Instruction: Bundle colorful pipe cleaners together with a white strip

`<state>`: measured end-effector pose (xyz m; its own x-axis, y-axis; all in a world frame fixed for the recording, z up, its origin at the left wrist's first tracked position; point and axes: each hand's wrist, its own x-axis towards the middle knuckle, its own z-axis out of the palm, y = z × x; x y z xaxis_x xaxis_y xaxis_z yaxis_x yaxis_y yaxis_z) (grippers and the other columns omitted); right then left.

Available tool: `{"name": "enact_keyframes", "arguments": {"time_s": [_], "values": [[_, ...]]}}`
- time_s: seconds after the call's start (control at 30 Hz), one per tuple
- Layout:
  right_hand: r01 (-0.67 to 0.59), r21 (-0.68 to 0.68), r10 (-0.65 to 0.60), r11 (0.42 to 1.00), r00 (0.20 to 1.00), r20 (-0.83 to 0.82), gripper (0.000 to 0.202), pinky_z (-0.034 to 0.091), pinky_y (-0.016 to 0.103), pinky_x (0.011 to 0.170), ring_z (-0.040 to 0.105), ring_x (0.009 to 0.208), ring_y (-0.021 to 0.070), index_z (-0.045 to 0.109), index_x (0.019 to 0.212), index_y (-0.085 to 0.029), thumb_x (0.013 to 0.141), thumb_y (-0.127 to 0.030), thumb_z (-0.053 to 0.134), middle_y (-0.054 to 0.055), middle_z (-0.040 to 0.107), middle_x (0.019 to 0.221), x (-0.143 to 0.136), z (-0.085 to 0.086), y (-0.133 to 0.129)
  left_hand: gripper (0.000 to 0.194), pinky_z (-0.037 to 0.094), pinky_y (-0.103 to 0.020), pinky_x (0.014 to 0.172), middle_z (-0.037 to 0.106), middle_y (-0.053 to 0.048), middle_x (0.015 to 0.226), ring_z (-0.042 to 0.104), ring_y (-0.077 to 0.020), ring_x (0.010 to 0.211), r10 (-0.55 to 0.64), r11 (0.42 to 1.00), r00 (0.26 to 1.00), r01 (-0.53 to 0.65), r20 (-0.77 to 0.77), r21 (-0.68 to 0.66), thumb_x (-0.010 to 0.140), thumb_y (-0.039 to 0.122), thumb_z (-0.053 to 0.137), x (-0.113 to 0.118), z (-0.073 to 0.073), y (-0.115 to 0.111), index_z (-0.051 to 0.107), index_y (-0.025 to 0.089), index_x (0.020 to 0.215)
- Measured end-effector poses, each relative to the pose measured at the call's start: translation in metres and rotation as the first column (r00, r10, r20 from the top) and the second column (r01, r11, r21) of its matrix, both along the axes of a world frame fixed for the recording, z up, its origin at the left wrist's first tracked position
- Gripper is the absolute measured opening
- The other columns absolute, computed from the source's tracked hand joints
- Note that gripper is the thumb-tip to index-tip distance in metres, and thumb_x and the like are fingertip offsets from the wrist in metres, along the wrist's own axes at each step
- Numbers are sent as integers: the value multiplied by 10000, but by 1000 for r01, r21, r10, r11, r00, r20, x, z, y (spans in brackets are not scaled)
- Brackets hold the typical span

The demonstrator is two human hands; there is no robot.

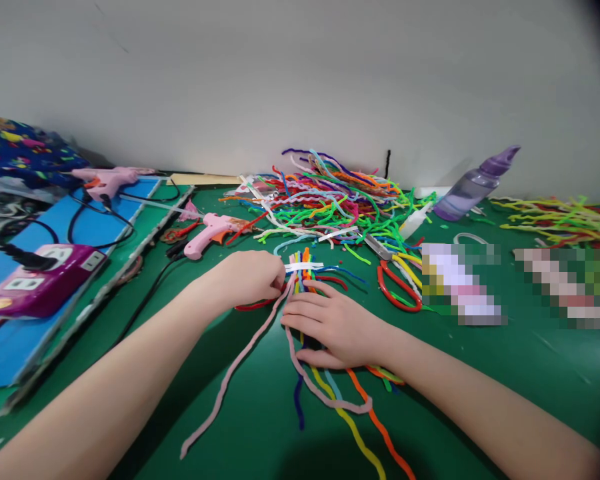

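Observation:
A bundle of colored pipe cleaners lies on the green table, joined near its top by a white strip [304, 267]. My left hand [253, 279] is closed at the left edge of the bundle, on a red pipe cleaner [256, 305]; its fingertips are partly hidden. Stretched out and lying over the strands, the fingers of my right hand [333, 327] are open. A pink pipe cleaner [230, 377] trails toward me on the left. Yellow [353, 427] and orange [385, 437] ones run out below my right hand.
A heap of pipe cleaners [330, 193] lies behind my hands. Red-handled scissors [397, 287] and a purple bottle [473, 187] are on the right. To the left are a pink glue gun [213, 233], its black cord and a purple power strip [45, 280]. Two items at right are pixelated.

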<state>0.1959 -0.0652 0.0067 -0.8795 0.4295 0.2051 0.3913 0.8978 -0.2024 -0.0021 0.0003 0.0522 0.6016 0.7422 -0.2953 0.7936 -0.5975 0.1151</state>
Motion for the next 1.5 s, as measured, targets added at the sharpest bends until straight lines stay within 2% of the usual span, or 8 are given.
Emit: {"name": "enact_keyframes", "arguments": {"time_s": [0.23, 0.6, 0.87, 1.07, 1.23, 1.33, 1.4, 1.5], "values": [[11, -19, -11, 1000, 1000, 14, 480, 170, 455, 1114, 365, 1300, 201, 468, 1287, -144, 891, -413, 426, 98, 474, 1363, 0, 0, 0, 333, 303, -240, 471, 639, -55, 677, 537, -146, 540, 12, 1000, 1000, -12, 4, 5, 799, 402, 425, 3, 1, -1, 608, 183, 627], [-11, -27, 12, 1000, 1000, 26, 431, 154, 449, 1124, 394, 1274, 199, 523, 1235, -152, 887, -391, 438, 90, 537, 1301, 0, 1, 0, 228, 348, -230, 513, 679, -34, 759, 585, -162, 644, -50, 992, 998, 47, -25, -121, 678, 360, 532, 0, 2, 0, 672, 210, 778], [1, -33, -1, 999, 1000, 17, 445, 200, 447, 1104, 411, 1262, 195, 515, 1245, -150, 874, -388, 455, 104, 550, 1283, 0, 1, 0, 137, 298, -236, 469, 634, -2, 660, 518, -131, 543, -51, 991, 998, 46, -30, -128, 648, 242, 514, 2, 2, -1, 641, 214, 694], [-14, -30, 14, 999, 1000, 6, 423, 166, 442, 1114, 415, 1253, 203, 526, 1221, -149, 879, -382, 438, 91, 560, 1271, -1, 0, 1, 146, 289, -227, 476, 635, 3, 737, 542, -146, 595, -41, 997, 999, 39, -25, -71, 659, 321, 582, -2, 1, -1, 623, 243, 775], [-38, -24, 33, 999, 982, -186, 300, 255, 423, 1060, 499, 1148, 185, 559, 1105, -161, 851, -277, 448, 73, 622, 1162, 2, 4, 2, 299, 300, -234, 494, 647, -24, 795, 569, -173, 654, -13, 999, 999, 11, -46, -45, 656, 492, 623, -1, -1, 1, 624, 233, 806], [28, -114, -73, 993, 906, -416, 239, 372, 371, 943, 584, 932, 148, 570, 905, -187, 787, -127, 372, 37, 669, 936, 8, 8, 6, 357, 304, -238, 496, 647, -23, 773, 568, -178, 646, -7, 998, 999, 3, -52, -62, 642, 551, 633, 1, -1, 1, 626, 233, 804], [70, -163, -146, 984, 839, -523, 220, 413, 363, 861, 591, 826, 151, 555, 853, -194, 771, -148, 357, 38, 651, 845, 14, 8, 9, 321, 310, -238, 504, 648, -21, 757, 564, -170, 630, -14, 997, 998, 10, -61, -70, 650, 516, 644, 3, 0, 0, 635, 230, 797], [25, -134, -94, 991, 833, -544, 220, 436, 356, 787, 589, 796, 173, 565, 931, -177, 791, -300, 449, 60, 651, 859, 18, 8, 13, 200, 304, -239, 496, 650, -16, 747, 559, -157, 608, -46, 997, 997, 42, -61, -69, 700, 413, 606, 3, 2, -3, 649, 230, 766]]}}
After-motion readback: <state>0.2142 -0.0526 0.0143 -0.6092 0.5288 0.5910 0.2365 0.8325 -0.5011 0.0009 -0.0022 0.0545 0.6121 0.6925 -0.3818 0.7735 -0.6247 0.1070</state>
